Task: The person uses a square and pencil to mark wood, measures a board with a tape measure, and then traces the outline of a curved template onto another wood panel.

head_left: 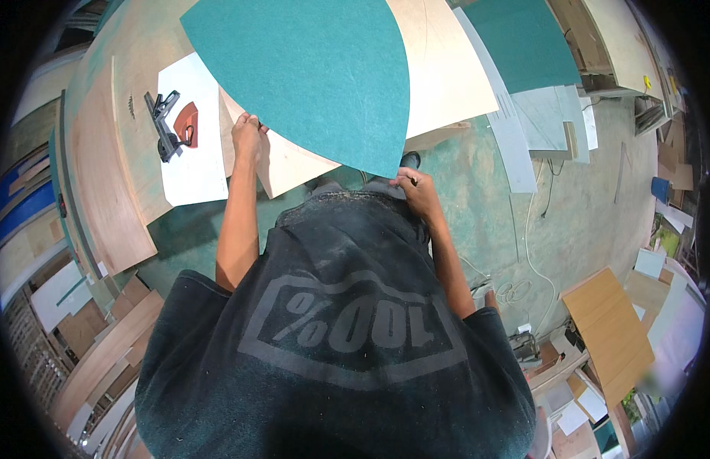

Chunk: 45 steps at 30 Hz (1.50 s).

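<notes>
A large teal sheet [309, 69] with curved sides lies over pale plywood, its pointed corner toward my body. My left hand [249, 136] is closed at the sheet's left curved edge, fingertips pinching there; a small dark bit shows by the fingers. At the near pointed corner, my right hand [417, 191] is closed on the sheet's tip. Something small and dark shows between its fingers, too small to name. Left of my left hand, a black bar clamp [165, 126] rests on a white sheet [190, 172], beside a reddish-brown piece [186, 118].
Pale plywood [446, 76] sticks out right of the teal sheet, with a long plywood strip [114, 176] at the left. Further right are grey panels [538, 118] and another teal sheet [515, 46]. A cable [529, 237] trails over the floor near a brown board [609, 336].
</notes>
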{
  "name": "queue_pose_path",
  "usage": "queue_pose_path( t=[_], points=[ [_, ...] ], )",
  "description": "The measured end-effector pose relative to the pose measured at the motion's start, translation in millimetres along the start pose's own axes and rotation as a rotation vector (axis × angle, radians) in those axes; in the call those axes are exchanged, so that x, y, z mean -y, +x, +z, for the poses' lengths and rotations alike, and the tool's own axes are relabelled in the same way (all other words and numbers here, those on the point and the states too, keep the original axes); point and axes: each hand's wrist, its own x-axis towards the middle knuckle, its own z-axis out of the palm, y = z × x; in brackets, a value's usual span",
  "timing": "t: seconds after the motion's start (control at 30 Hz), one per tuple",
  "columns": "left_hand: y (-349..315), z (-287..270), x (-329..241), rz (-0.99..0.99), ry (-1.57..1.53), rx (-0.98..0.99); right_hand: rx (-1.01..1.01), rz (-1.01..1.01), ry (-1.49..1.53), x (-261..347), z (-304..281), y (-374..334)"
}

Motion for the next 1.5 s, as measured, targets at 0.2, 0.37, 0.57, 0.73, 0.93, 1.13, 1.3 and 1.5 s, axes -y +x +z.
queue_pose_path(
  t=[0.2,0.37,0.57,0.73,0.93,1.13,1.3,1.5],
  points=[
    [-7.9,13.8,-2.9,0.025,-0.054,-0.051,-0.042,0.101,0.089,7.3,-3.5,4.2],
    [3.4,2.4,-20.6,-0.070,0.268,-0.041,-0.114,0.159,0.046,23.8,3.0,8.2],
    [23.5,22.3,-79.9,-0.108,0.434,0.087,-0.153,-0.071,-0.194,58.1,-19.9,53.4],
    [48.9,30.6,-78.5,-0.136,0.782,-0.055,-0.113,0.020,-0.331,80.0,-15.6,86.9],
    [66.9,17.5,-49.2,-0.030,0.755,-0.110,0.029,0.094,-0.589,73.0,-12.0,107.6],
    [75.0,12.2,-41.4,-0.078,0.662,-0.160,0.292,0.083,-0.562,72.4,-34.0,130.5],
    [54.1,19.8,-40.5,-0.004,0.824,-0.228,0.308,0.098,-0.619,77.4,-34.8,125.0],
    [60.2,13.1,-37.0,0.022,0.932,-0.255,0.230,0.101,-0.601,75.7,-25.8,113.1]
  ],
)
